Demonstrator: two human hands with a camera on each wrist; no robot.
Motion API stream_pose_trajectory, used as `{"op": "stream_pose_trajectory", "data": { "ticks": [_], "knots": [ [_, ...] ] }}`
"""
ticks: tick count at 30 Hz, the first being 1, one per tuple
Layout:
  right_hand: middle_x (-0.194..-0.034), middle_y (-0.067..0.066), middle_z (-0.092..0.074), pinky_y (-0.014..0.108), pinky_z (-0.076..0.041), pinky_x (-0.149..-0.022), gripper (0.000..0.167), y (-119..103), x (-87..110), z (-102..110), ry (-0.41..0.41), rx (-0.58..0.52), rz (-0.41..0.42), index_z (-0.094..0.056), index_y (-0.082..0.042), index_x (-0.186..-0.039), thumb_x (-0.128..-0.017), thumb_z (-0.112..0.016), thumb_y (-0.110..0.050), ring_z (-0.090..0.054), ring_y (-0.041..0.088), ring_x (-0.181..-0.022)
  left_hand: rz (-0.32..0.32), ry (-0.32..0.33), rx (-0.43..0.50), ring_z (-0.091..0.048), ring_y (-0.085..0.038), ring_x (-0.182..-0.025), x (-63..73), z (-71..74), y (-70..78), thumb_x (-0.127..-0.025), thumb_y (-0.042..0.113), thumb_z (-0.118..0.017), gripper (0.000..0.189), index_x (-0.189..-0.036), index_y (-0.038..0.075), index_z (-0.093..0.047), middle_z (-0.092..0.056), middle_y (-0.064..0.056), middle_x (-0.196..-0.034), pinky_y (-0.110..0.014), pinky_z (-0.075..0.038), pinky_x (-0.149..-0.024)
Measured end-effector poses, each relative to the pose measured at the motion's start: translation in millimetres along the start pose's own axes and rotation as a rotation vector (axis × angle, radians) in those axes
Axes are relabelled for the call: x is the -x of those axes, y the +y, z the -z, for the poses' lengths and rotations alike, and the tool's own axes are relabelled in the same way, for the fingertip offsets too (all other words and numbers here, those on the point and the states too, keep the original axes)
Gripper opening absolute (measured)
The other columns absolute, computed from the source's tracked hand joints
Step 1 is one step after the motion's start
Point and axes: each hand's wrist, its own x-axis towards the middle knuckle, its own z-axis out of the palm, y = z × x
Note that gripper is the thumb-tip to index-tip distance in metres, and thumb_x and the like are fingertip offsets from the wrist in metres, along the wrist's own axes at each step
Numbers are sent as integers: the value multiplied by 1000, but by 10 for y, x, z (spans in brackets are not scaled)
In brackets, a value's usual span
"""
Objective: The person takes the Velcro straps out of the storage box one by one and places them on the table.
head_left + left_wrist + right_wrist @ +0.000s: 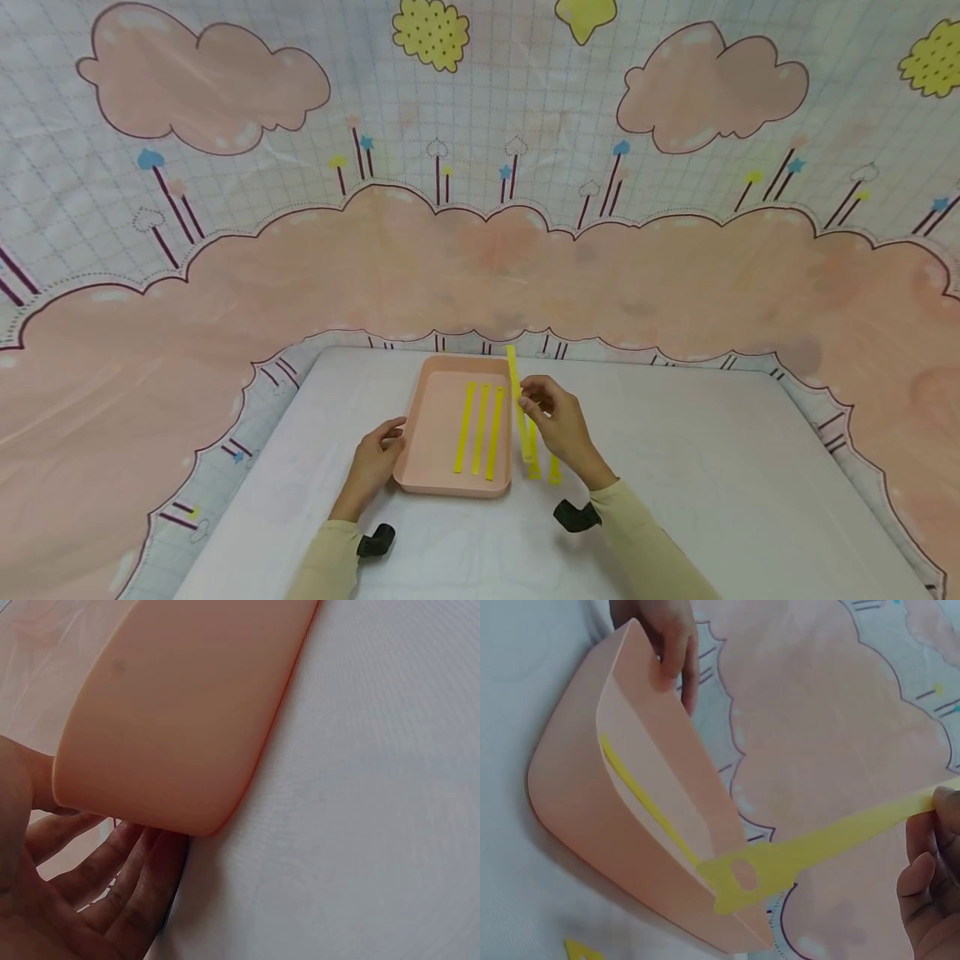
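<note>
A shallow pink tray [435, 417] lies on the white table with three yellow cable straps [477, 429] inside it, side by side. My left hand [375, 462] holds the tray's left side; in the left wrist view its fingers [112, 877] curl against the outer wall and the thumb reaches the rim. Between thumb and fingers, my right hand [558, 421] pinches another yellow strap [513, 375], upright by the tray's right rim. The right wrist view shows that strap's wide slotted head [742, 877] hanging in front of the tray wall.
More yellow straps [555, 471] lie on the table to the right of the tray, partly hidden by my right hand. The white table [712, 467] extends to both sides. Behind it hangs a cloud-patterned cloth [480, 267].
</note>
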Motion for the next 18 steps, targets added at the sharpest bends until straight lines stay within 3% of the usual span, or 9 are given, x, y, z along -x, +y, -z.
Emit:
{"op": "stream_pose_trajectory", "data": {
  "ticks": [7, 11, 18],
  "knots": [
    [-95, 22, -66, 21, -54, -75, 23, 61, 34, 87, -1, -51, -89, -60, 8, -113, -93, -62, -1, -64, 16, -83, -11, -4, 0, -65, -31, -105, -1, 3, 1, -94, 8, -57, 40, -134, 7, -59, -65, -18, -117, -36, -52, -83],
    [-94, 22, -65, 19, -52, -73, 23, 135, 43, 131, -1, -75, -130, -59, 9, -114, -93, -61, 0, -63, 15, -81, -14, 0, 3, -65, -31, -106, -14, -4, -12, -94, 8, -58, 40, -134, 8, -59, -65, -18, -118, -39, -53, -85],
    [-94, 22, -64, 18, -48, -65, 24, 509, 58, 161, 36, -130, -211, -59, 6, -116, -94, -62, -2, -59, 7, -74, -5, -3, 8, -65, -31, -107, -21, -4, -27, -95, 8, -58, 40, -135, 9, -59, -65, -18, -119, -41, -53, -87]
  ]
}}
